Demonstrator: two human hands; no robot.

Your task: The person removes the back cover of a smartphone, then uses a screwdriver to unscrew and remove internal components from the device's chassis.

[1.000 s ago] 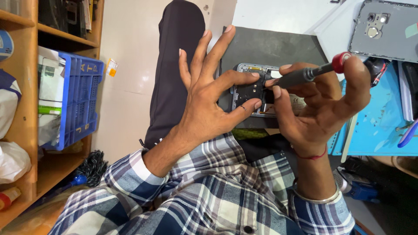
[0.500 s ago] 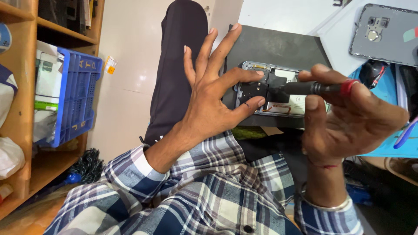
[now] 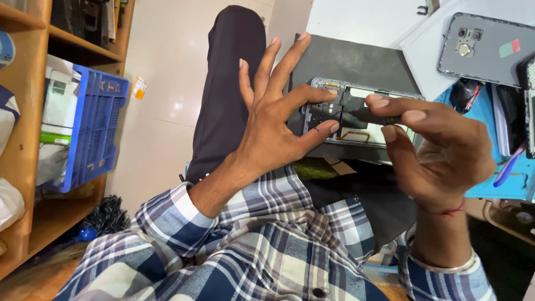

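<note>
An opened phone (image 3: 374, 134) with its back off lies on a dark grey mat (image 3: 351, 61). My left hand (image 3: 273, 122) pinches the phone's left end between thumb and index finger, and the other fingers fan upward. My right hand (image 3: 440, 150) comes in from the right, back of the hand up. Its fingertips hold a black screwdriver (image 3: 356, 118), whose tip rests on the phone's dark inner plate. Most of the screwdriver handle is hidden under the fingers.
A grey phone back cover (image 3: 485, 50) lies on a white surface at the upper right, above a blue work mat (image 3: 501, 187) with small tools. A wooden shelf (image 3: 28, 111) with a blue crate (image 3: 97, 128) stands at the left. My dark trouser leg (image 3: 228, 83) crosses the middle.
My right hand has rolled over the screwdriver, so the handle and its red cap are now covered. My left hand keeps its pinch on the phone.
</note>
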